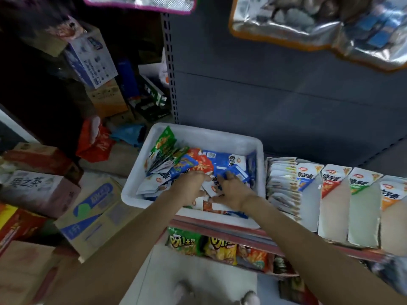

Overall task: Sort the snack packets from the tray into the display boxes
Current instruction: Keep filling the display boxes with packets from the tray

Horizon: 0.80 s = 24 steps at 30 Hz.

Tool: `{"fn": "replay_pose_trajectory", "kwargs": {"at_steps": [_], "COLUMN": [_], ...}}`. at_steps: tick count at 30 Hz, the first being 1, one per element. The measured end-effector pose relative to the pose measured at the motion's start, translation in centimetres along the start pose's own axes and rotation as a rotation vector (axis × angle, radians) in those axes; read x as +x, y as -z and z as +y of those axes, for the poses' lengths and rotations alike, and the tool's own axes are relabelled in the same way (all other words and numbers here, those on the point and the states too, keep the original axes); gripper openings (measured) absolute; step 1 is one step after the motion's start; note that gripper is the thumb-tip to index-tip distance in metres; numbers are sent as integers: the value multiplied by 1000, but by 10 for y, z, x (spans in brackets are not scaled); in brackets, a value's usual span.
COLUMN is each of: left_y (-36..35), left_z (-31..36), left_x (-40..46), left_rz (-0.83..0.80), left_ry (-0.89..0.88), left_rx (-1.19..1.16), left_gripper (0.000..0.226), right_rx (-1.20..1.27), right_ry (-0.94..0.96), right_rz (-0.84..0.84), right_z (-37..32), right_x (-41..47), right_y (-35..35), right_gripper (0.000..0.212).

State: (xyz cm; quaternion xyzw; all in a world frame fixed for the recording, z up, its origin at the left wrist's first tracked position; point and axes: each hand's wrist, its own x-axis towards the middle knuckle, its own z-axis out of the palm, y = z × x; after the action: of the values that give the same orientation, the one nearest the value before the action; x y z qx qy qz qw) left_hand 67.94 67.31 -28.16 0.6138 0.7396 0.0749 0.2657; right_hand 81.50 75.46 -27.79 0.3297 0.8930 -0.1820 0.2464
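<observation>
1. Both hands are digging around in the white tray (259, 150), near its front edge. The left hand (189, 186) is lying knuckles-up on the heap, fingers curling down into the packets; can't honestly tell whether it's actually gripping one.
2. The right hand (231, 190) is sitting just beside the left one, fingers bending over a white packet (210, 187) that's poking up between the two hands. Looks like it's touching it, but a proper grip? Too blurry to call.
3. The snack packets (198, 164) are piling up loose inside the tray: blue-and-white ones toward the back right, a red one in the middle, a green packet (164, 143) standing up against the back left corner.
4. Right of the tray, the display boxes (334, 194) are sitting in a row on the same shelf. The one closest to the tray is holding a stack of packets standing on edge; the others, with red, green and orange labels, are showing pale insides.
5. Below the tray's front edge, a lower shelf is holding bags of chips (185, 241) in green, yellow and orange.
6. Left of the tray, cardboard cartons (92, 214) are stacking up on the floor, with a red bag (94, 144) slumping behind them.
7. Behind the tray, a grey shelf back panel (264, 73) is rising up, with foil bags (319, 25) hanging near the top.
</observation>
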Motion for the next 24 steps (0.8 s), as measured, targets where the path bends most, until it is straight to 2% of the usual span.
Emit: {"fn": "replay_pose_trajectory", "kwargs": {"at_steps": [1, 4, 6, 8, 9, 14, 17, 19, 22, 24], "left_y": [1, 1, 4, 8, 12, 38, 49, 48, 35, 21], "left_z": [1, -4, -1, 2, 5, 44, 76, 94, 120, 140], "left_x": [2, 2, -1, -3, -4, -7, -1, 7, 17, 26], "left_rz": [61, 106, 234, 403, 472, 677, 698, 674, 568, 463], "left_ry": [-51, 18, -32, -97, -126, -234, -163, -108, -105, -136], "left_rx": [83, -6, -91, -163, -172, -314, -518, -559, -465, -346], "left_gripper": [46, 38, 21, 13, 12, 11, 27, 32, 25, 30], "right_rx": [-31, -121, -113, -3, 88, 379, 519, 653, 878, 1013], "right_ry": [15, 68, 91, 112, 124, 167, 114, 58, -17, -73], "right_rz": [2, 102, 205, 317, 387, 741, 869, 926, 1005, 1061], "right_z": [-1, -1, 0, 5, 7, 26, 43, 67, 108, 134], "right_x": [-3, -13, -20, -25, -31, -58, -76, -85, -105, -121], "right_y": [1, 4, 7, 11, 15, 40, 57, 64, 73, 77], "right_gripper": [74, 40, 26, 13, 9, 17, 17, 22, 23, 24]}}
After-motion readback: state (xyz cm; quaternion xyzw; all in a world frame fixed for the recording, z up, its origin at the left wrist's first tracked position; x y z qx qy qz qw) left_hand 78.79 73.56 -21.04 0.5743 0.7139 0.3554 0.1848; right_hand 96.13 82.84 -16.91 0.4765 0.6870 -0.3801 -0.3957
